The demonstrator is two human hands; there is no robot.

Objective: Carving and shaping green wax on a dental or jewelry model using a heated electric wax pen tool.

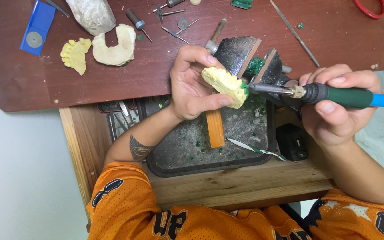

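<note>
My left hand (193, 84) sits just left of the middle of my view, palm turned to about three o'clock, fingers arched over the top and thumb pressed up from beneath in a pinch, the tattooed forearm running back toward seven o'clock. My right hand (338, 104) is over at three o'clock, fingers curled shut in a pen-like grip with the thumb on the near side, its forearm trailing off toward five o'clock.

You wear an orange mesh jersey (125, 209) with short sleeves and dark, white-edged markings, plus pale stars on the right sleeve. Your left forearm carries a dark tattoo (138, 149). Your left hand (192, 86) and right hand (334, 106) are bare, without gloves.
</note>
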